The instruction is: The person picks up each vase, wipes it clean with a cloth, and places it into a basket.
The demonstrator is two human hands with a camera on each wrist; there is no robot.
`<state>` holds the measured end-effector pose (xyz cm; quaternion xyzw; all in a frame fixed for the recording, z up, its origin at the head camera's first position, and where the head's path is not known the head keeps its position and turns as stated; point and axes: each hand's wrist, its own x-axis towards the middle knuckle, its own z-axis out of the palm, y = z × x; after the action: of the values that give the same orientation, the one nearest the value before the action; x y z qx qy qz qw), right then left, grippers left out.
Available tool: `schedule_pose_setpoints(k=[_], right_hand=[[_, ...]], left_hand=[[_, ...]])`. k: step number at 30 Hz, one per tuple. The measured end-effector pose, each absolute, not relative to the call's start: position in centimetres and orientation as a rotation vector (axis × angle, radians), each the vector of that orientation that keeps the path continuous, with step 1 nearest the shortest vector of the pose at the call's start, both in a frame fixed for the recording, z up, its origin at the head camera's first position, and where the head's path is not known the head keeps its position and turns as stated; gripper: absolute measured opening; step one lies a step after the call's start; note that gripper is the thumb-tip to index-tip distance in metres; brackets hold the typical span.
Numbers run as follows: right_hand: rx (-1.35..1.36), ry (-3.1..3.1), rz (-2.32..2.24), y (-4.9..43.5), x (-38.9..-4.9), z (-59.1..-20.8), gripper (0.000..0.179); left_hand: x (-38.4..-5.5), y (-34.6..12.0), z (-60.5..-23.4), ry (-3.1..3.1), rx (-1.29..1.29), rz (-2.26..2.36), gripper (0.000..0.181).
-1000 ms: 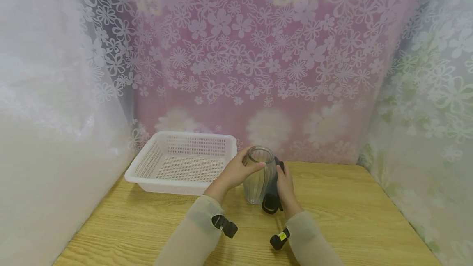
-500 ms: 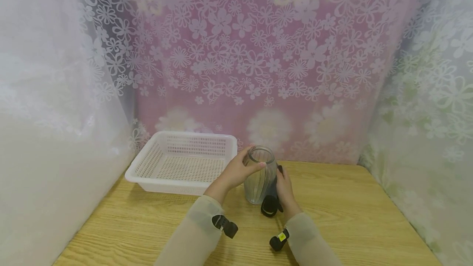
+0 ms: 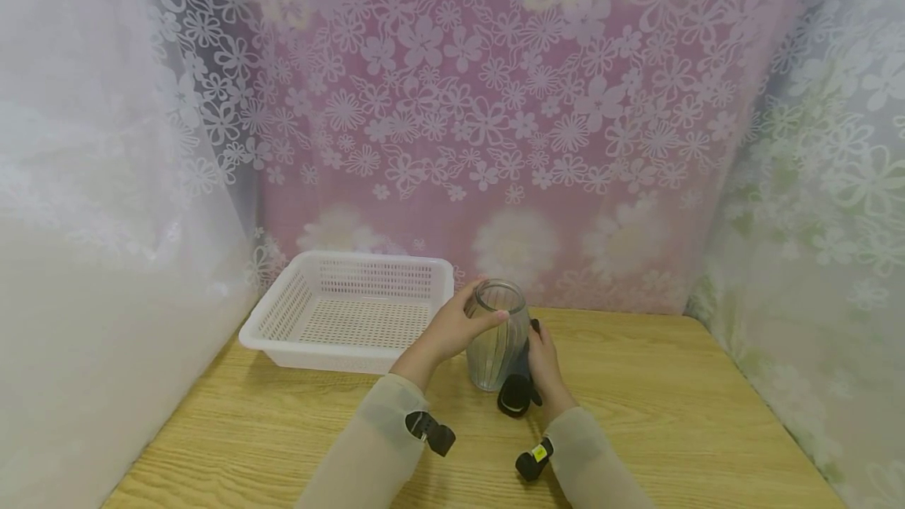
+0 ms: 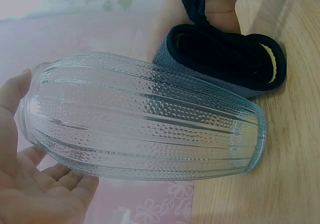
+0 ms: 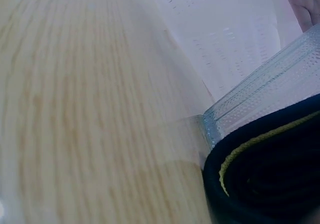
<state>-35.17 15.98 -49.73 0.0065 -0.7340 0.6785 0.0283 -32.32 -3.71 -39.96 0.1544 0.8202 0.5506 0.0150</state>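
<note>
A ribbed clear glass vase [image 3: 489,360] stands upright on the table, its dimpled side showing in the left wrist view. My left hand [image 3: 451,330] holds it near the mouth, thumb at the rim and fingers round the far side. On the vase's right side is a folded dark grey cloth [image 3: 514,396] with black edging and a strap loop, gripped by my right hand [image 3: 545,358]. The cloth [image 4: 220,59] lies against the lower half of the glass. Most of my right fingers are hidden behind it. In the right wrist view, the cloth's rolled end covers part of the vase base [image 5: 212,126].
A white perforated plastic basket [image 3: 346,356] sits to the left of the vase, with nothing in it. The wood-grain table [image 3: 657,415] extends to the right and front. Flowered plastic sheets [image 3: 488,100] hang behind and at both sides.
My right hand has slid the cloth a little down the vase's side and toward me, and the cloth has tilted slightly. My left hand and the vase have stayed in place.
</note>
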Motion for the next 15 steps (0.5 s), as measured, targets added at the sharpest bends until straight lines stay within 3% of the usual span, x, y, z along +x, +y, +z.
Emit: schedule_pose_setpoints(k=[15], right_hand=[[-0.107,-2.318,2.045,17.3,-34.8,-48.0,0.058]], left_hand=[[-32.5,-4.1,-39.7,2.52,0.511,1.694,0.084]])
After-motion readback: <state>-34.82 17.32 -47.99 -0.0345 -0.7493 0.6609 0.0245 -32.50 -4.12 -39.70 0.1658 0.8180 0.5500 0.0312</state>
